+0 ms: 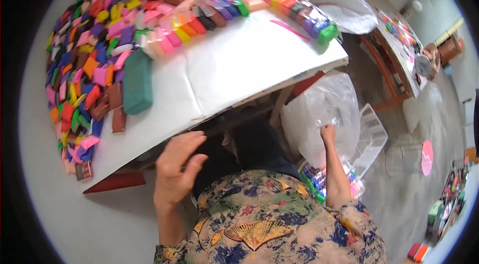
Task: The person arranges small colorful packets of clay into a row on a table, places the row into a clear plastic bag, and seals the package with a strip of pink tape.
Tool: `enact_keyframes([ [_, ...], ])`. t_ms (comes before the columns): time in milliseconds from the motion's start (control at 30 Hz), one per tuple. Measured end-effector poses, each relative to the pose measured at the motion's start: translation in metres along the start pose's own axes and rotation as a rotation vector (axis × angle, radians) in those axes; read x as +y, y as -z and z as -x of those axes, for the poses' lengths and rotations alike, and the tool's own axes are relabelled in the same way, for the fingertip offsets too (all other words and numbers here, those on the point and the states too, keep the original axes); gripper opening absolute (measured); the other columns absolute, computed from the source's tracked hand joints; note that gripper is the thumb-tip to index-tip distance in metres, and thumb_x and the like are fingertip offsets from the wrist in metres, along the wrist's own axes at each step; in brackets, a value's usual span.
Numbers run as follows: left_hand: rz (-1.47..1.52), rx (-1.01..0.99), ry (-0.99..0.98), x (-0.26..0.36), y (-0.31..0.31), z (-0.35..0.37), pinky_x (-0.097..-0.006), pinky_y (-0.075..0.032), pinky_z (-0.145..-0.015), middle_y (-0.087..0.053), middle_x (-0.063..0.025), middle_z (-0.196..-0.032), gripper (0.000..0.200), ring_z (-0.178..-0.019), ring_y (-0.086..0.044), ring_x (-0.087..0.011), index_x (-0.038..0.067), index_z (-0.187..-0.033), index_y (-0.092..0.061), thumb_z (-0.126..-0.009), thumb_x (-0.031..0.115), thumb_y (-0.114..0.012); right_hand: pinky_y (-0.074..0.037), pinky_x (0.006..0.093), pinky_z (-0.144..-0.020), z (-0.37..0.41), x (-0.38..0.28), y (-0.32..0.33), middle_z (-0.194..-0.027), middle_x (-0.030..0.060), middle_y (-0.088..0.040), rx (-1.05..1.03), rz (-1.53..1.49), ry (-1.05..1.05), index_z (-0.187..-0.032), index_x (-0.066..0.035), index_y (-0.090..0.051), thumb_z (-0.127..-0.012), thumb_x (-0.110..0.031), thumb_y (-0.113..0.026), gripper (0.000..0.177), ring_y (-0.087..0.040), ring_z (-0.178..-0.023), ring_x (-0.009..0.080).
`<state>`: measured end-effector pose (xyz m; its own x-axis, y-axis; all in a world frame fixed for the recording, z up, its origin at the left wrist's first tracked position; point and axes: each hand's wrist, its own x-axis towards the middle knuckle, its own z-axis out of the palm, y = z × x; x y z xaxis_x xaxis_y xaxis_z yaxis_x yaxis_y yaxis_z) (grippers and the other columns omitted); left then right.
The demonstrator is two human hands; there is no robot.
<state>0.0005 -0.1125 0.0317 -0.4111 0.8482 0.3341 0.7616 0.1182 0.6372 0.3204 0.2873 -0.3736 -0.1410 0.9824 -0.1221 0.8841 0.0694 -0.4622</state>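
Note:
My left hand (pixel 175 166) hovers near the front edge of the white board (pixel 234 69), fingers apart and empty. My right hand (pixel 328 133) reaches down to my right and pinches the clear plastic bag (pixel 319 109) beside the table. A white board covers the table and carries a large heap of small wrapped clay blocks (pixel 100 39) in many colours. A big green block (pixel 137 82) lies on the board near the heap. A packed row of coloured clay sticks (pixel 299 7) sits at the board's far end.
A white plastic basket (pixel 371 136) stands on the floor behind the bag, with more coloured packets (pixel 317 179) below it. Another clear bag (pixel 339 4) rests at the far end. A second table (pixel 399 39) with small items stands to the right.

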Motion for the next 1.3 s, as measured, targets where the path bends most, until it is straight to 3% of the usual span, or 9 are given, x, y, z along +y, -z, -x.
enact_keyframes([
  [167,0.028,0.397,0.041,-0.022,0.003,-0.001,-0.0303,-0.049,-0.079,-0.068,-0.0142,-0.093,0.018,-0.085,-0.063,-0.0243,-0.005,-0.100,-0.068,-0.085,-0.009,-0.060,-0.054,0.0474,-0.084,-0.013,0.021,-0.037,-0.095,0.0264,-0.070,-0.018,0.022,-0.165,-0.090,0.002,-0.073,-0.080,-0.025,-0.062,0.031,-0.069,-0.090,0.0430],
  [367,-0.067,0.529,0.094,-0.044,-0.015,-0.043,-0.0304,-0.044,-0.062,-0.061,-0.0095,-0.079,0.015,-0.069,-0.054,-0.0204,-0.003,-0.096,-0.067,-0.085,-0.009,-0.060,-0.052,0.0367,-0.046,-0.064,0.091,-0.158,-0.096,0.0193,-0.065,0.079,-0.312,-0.344,-0.141,-0.003,-0.042,-0.085,-0.012,-0.065,0.061,-0.067,-0.074,0.0309],
  [533,-0.129,0.567,0.040,-0.044,-0.019,-0.048,-0.0322,-0.045,-0.063,-0.061,-0.0105,-0.078,0.013,-0.068,-0.055,-0.0236,-0.002,-0.094,-0.067,-0.083,-0.007,-0.061,-0.056,0.0428,-0.058,-0.032,0.011,-0.087,-0.097,0.0211,-0.066,-0.309,-0.375,-0.469,-0.143,-0.002,-0.040,-0.086,-0.014,-0.064,0.063,-0.068,-0.083,0.0351],
  [633,-0.117,0.544,0.041,-0.041,-0.015,-0.049,-0.0334,-0.045,-0.063,-0.061,-0.0105,-0.078,0.011,-0.069,-0.057,-0.0241,-0.002,-0.093,-0.066,-0.083,-0.005,-0.063,-0.056,0.0463,-0.080,-0.031,0.035,-0.111,-0.103,0.0250,-0.067,-0.073,-0.025,-0.049,-0.142,-0.001,-0.043,-0.086,-0.015,-0.062,0.061,-0.067,-0.096,0.0412],
  [733,-0.106,0.511,0.003,-0.041,-0.011,-0.048,-0.0343,-0.046,-0.064,-0.062,-0.0104,-0.079,0.012,-0.070,-0.058,-0.0253,-0.001,-0.092,-0.067,-0.082,-0.005,-0.064,-0.046,0.0517,-0.098,-0.005,-0.008,-0.064,-0.120,0.0259,-0.062,-0.099,0.016,-0.235,-0.137,0.001,-0.046,-0.083,-0.019,-0.062,0.060,-0.059,-0.115,0.0428],
  [933,-0.021,0.457,-0.026,-0.024,0.007,-0.039,-0.0314,-0.049,-0.065,-0.064,-0.0121,-0.083,0.017,-0.075,-0.061,-0.0238,-0.003,-0.094,-0.068,-0.081,-0.010,-0.059,-0.054,0.0450,-0.084,0.031,-0.018,-0.020,-0.103,0.0212,-0.068,0.119,0.100,0.265,-0.112,0.000,-0.063,-0.087,-0.012,-0.060,0.029,-0.068,-0.091,0.0371],
  [1067,-0.063,0.643,-0.231,0.001,0.044,-0.018,-0.0382,-0.051,-0.068,-0.069,-0.0171,-0.093,0.025,-0.073,-0.062,-0.0277,-0.007,-0.100,-0.067,-0.077,-0.007,-0.060,-0.054,0.0380,-0.067,0.073,-0.081,0.037,-0.085,0.0148,-0.068,-0.020,-0.349,0.480,-0.101,0.001,-0.066,-0.089,-0.003,-0.057,0.016,-0.068,-0.072,0.0286],
  [1200,-0.105,1.012,-0.330,0.006,0.089,0.005,-0.0347,-0.046,-0.062,-0.064,-0.0256,-0.105,0.050,-0.076,-0.056,-0.0260,-0.008,-0.115,-0.061,-0.089,0.034,-0.053,-0.050,0.0372,-0.060,0.128,-0.210,0.108,-0.077,0.0127,-0.065,0.040,-0.465,0.847,-0.095,0.000,-0.067,-0.085,0.004,-0.060,0.012,-0.064,-0.066,0.0297],
  [1300,0.214,1.404,-0.590,0.033,0.120,0.020,-0.0369,-0.042,-0.087,-0.058,-0.0211,-0.122,0.052,-0.104,-0.053,-0.0276,0.001,-0.130,-0.054,-0.095,0.040,-0.052,-0.049,0.0375,-0.057,0.151,-0.285,0.142,-0.076,0.0131,-0.064,0.141,-0.412,1.191,-0.095,-0.001,-0.066,-0.082,0.006,-0.065,0.014,-0.062,-0.064,0.0293],
])
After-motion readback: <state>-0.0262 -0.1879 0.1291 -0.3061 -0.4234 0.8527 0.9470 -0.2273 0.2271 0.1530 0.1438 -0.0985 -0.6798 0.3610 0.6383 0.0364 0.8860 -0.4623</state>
